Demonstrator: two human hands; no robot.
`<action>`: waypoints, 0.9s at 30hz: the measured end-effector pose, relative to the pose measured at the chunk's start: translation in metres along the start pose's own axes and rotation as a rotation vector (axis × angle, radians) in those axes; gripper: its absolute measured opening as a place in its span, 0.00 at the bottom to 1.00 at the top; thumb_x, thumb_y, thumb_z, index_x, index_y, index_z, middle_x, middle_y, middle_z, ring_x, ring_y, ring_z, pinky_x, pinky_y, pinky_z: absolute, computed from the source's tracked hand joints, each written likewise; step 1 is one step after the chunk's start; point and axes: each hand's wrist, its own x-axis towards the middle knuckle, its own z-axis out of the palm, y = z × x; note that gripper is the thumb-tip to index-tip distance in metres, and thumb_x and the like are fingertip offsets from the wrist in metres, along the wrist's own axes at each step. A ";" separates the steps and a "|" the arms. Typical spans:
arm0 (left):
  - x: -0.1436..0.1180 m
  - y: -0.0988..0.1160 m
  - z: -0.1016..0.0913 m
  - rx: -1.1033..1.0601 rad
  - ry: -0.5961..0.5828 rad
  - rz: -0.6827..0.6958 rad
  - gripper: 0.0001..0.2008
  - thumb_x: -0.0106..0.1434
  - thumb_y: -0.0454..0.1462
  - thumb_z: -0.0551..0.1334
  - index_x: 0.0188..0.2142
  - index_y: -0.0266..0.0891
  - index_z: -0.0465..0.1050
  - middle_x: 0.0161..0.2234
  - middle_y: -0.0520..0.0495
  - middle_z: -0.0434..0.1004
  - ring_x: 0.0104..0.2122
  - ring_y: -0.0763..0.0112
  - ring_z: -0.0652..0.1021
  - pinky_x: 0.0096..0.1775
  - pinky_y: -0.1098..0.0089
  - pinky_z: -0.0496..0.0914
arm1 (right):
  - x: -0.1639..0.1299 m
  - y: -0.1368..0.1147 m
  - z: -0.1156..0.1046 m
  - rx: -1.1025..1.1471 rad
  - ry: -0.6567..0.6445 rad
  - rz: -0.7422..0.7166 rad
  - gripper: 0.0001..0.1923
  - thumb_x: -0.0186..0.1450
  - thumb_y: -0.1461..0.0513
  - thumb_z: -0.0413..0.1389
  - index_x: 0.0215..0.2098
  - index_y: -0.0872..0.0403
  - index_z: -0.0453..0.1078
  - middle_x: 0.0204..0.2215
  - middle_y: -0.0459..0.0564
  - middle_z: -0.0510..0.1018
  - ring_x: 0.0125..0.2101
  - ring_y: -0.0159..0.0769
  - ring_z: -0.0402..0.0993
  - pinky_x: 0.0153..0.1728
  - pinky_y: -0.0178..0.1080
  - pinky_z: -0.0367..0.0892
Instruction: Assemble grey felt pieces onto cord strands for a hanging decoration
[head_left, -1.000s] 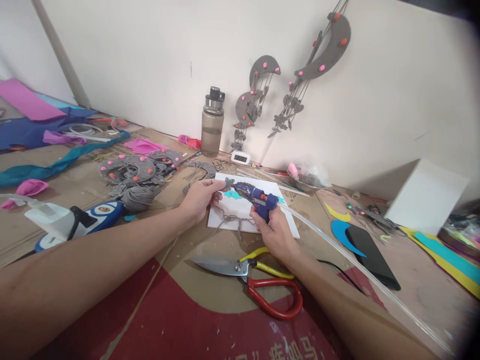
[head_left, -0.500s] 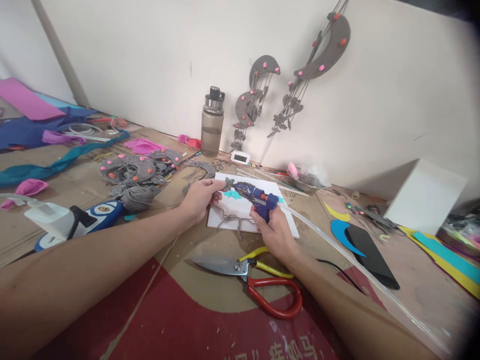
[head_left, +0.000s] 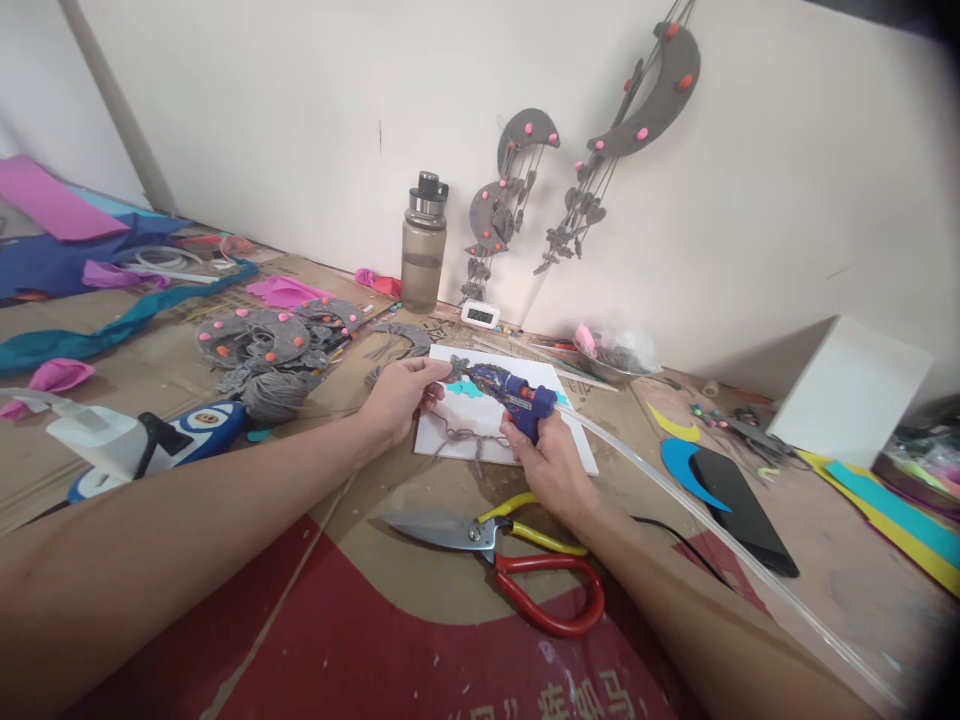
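My right hand [head_left: 551, 460] is wrapped round the handle of a blue hot glue gun [head_left: 517, 393], with a long clear glue stick [head_left: 660, 470] running out of its back. Between thumb and fingers, my left hand [head_left: 405, 400] pinches a small grey yarn-covered piece [head_left: 457, 369]. The gun's nozzle points left at that piece; whether they touch I cannot tell. Beneath both hands lies a white board [head_left: 442, 455], with a turquoise cutout [head_left: 466, 388] and a tied strand of grey yarn [head_left: 476, 438] on it.
Scissors [head_left: 480, 535] with red and yellow handles lie in front of the board. A water bottle [head_left: 424, 245] and small clock [head_left: 480, 315] stand behind. Left are a grey yarn ball [head_left: 274, 397] and a power strip [head_left: 210, 425]; right, a black phone [head_left: 742, 510] under a blue crescent [head_left: 690, 472].
Almost nothing differs. The glue gun's front end has shifted very slightly left, nearer the grey piece in my left hand.
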 end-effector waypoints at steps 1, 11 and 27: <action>0.000 0.000 0.000 0.009 -0.003 0.005 0.14 0.45 0.40 0.71 0.25 0.33 0.70 0.20 0.51 0.68 0.18 0.80 0.67 0.17 0.77 0.54 | 0.000 0.000 0.000 0.000 -0.001 -0.001 0.14 0.66 0.56 0.48 0.43 0.55 0.67 0.29 0.50 0.75 0.33 0.41 0.70 0.36 0.41 0.65; -0.002 0.003 0.001 0.006 0.002 0.001 0.14 0.46 0.40 0.70 0.25 0.32 0.70 0.21 0.51 0.68 0.18 0.80 0.66 0.17 0.77 0.55 | 0.001 0.000 0.000 -0.050 0.022 -0.022 0.14 0.66 0.56 0.48 0.43 0.56 0.67 0.34 0.53 0.75 0.35 0.41 0.70 0.38 0.42 0.65; 0.000 0.002 0.000 -0.013 0.015 0.001 0.14 0.45 0.40 0.70 0.25 0.34 0.68 0.19 0.53 0.67 0.18 0.80 0.67 0.18 0.76 0.55 | 0.001 -0.003 -0.003 -0.004 0.037 0.050 0.13 0.64 0.55 0.50 0.40 0.56 0.69 0.36 0.53 0.76 0.36 0.41 0.71 0.39 0.42 0.65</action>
